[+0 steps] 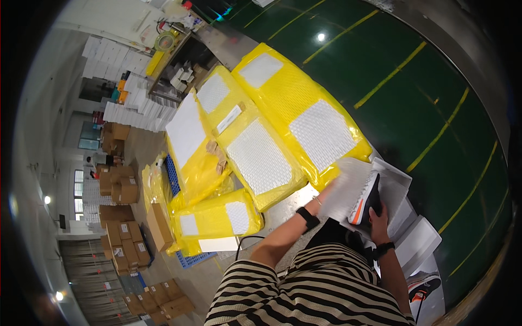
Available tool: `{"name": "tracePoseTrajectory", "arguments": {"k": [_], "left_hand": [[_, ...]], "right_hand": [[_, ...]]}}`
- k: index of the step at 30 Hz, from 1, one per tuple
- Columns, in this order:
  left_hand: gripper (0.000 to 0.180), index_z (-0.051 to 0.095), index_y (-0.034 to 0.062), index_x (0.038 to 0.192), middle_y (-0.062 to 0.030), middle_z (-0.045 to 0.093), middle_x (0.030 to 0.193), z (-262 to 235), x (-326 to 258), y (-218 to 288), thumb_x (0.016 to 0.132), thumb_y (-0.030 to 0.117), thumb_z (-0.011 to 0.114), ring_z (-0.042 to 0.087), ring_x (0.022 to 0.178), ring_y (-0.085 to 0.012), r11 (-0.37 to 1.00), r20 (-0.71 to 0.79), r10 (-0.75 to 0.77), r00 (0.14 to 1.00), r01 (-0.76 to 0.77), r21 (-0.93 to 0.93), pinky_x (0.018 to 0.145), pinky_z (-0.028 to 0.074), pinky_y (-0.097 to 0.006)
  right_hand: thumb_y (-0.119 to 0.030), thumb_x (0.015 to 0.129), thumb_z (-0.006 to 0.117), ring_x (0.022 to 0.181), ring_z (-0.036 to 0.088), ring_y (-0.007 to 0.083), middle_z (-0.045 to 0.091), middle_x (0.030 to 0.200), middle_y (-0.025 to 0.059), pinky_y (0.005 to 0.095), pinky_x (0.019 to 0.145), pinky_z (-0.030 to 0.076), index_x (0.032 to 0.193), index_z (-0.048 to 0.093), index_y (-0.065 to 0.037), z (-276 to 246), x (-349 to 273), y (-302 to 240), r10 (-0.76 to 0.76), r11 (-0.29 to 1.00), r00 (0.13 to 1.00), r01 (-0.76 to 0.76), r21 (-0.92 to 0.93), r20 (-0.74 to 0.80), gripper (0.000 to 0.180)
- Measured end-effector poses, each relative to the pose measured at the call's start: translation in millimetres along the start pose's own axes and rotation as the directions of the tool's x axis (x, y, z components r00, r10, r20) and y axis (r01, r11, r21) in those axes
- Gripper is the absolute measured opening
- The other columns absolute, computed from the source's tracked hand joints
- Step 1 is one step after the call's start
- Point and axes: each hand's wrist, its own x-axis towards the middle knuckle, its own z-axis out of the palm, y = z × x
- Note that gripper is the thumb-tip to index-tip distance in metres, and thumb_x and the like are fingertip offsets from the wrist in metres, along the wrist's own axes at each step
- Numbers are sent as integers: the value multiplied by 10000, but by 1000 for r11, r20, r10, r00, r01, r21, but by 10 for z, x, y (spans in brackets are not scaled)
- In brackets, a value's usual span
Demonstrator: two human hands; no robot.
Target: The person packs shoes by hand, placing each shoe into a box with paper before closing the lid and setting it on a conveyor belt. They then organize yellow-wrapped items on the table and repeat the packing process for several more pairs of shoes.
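My right hand (378,221) is wrapped around a dark sneaker (368,202) with a white and orange sole, tilted on its side above an open white shoebox (392,182). At the box's left, my left hand (326,195) grips the edge of a thin white sheet of wrapping paper (347,190). The sheet is smeared by motion and partly hides the left fingers. A second sneaker (424,287), dark with orange laces, lies lower right beside white box parts (416,239).
Yellow plastic-wrapped bundles (296,106) with white patches cover the table ahead and to the left. A green floor or surface with yellow lines (402,81) stretches to the right. Brown cartons (126,242) and white box stacks (136,106) stand at the far left.
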Motion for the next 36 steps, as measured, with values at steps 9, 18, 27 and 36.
{"name": "tracePoseTrajectory", "arguments": {"k": [9,18,27,36], "left_hand": [[441,447,-33,1255,-231,552,1145,1309,306,-673,861,128,564,594,1003,-378,243,441,-20,897,-423,873,828,479,-392],[217,613,89,983,-71,585,992,1648,401,-495,790,189,615,578,962,-230,-376,636,-92,766,-618,690,891,370,-420],[190,640,52,887,-102,572,904,1267,428,-973,769,195,601,542,917,-284,-703,588,-229,776,-549,452,857,397,-396],[300,645,14,1009,-158,619,1145,1731,247,-485,747,158,648,547,1096,-291,-487,461,-134,877,-463,740,915,421,-394]], "right_hand": [[-146,935,547,1010,593,185,588,1156,92,307,837,488,1221,546,1,-1102,-1005,-155,-155,988,969,158,-1,-195,321],[-176,713,811,1055,532,420,448,1253,215,489,896,457,1116,512,-44,-2938,-2299,1958,-431,672,435,-429,-603,-791,519],[-99,769,765,1297,378,372,421,1351,198,458,1044,353,1288,450,-55,-2988,-2360,2010,-527,762,254,-282,-583,-811,609],[-54,806,712,815,630,128,683,901,78,275,729,495,1024,617,28,-3105,-2535,965,-472,872,483,132,-472,-737,252]]}}
